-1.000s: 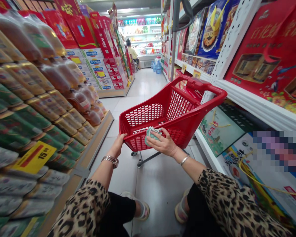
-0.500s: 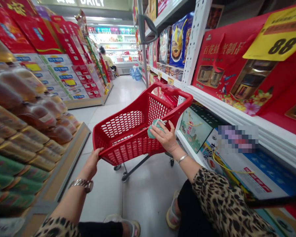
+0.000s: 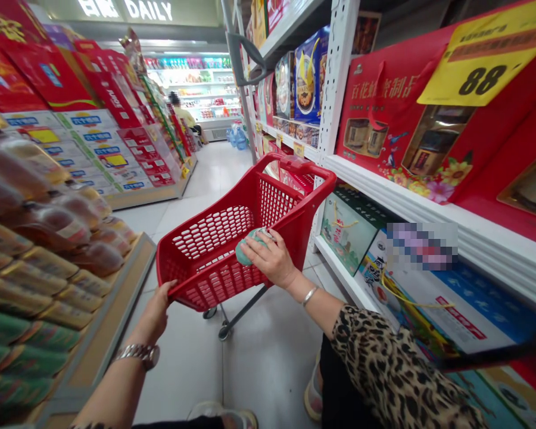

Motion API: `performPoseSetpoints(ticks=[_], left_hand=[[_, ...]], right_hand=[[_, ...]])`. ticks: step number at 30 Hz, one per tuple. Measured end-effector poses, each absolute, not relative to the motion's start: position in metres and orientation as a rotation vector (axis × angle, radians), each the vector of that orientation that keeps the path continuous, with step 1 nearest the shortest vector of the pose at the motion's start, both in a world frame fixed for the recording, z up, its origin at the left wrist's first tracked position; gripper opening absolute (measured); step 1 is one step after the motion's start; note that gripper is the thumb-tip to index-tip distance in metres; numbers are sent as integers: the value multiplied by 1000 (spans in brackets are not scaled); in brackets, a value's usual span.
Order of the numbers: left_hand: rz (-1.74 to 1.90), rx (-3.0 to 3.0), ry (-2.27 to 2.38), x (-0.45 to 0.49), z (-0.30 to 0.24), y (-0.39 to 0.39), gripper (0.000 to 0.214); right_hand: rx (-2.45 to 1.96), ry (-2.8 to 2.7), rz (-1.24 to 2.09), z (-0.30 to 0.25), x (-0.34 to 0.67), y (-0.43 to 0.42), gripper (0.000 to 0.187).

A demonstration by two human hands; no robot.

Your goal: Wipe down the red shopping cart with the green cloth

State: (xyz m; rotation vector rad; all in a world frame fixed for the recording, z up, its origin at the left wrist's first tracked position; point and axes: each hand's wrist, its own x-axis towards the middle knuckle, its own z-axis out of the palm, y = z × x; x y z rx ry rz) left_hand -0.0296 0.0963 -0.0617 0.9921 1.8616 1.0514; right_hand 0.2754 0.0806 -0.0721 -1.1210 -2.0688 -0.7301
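Note:
A red plastic shopping cart (image 3: 209,286) with a perforated basket stands across the aisle in front of me. My left hand (image 3: 158,307) grips the rim at its near left corner, fingers hooked over the edge. On the side rim nearest me, my right hand (image 3: 270,256) presses a folded green cloth (image 3: 245,252) under its fingers. The cloth bulges out past the fingertips and covers part of the rim. Inside the basket I see only its red mesh walls and floor.
Shelves with a red gift box (image 3: 397,119) and other boxed goods line the right. Bottled drinks (image 3: 62,226) are stacked on a low platform at left, with carton stacks (image 3: 102,143) behind. A person (image 3: 184,116) sits far down the aisle near water jugs (image 3: 237,137).
My right hand has slid the cloth leftward along the cart's near rim. The left hand still holds the corner. The whole view has shifted slightly.

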Motion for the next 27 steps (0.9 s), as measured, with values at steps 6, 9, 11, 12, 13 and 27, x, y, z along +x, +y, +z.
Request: performPoseSetpoints(ticks=[6,9,11,12,13,27], left_hand=[[989,873,1826,-35,-59,95,25],[974,872,1818,-37,-60,95,23],[965,887,1825,-36,-59,94,24],[961,893,1831,-36,-58,94,24],[959,895,1837,-35,-58,93,25],[1017,887,1839,-38,-64,89,29]], right_hand=[[-1206,-1770,-859,-54,307,88,28],[-1236,-1637,-903,-44,337,90,31],[-1269,-1551,-907,-37,356,91,37],[-1284,-1514,-900,-34,364,92,40],[-1301,-1485,-889,-31,371,92,42],[-1521,-1164,-819,-12,418,103,62]])
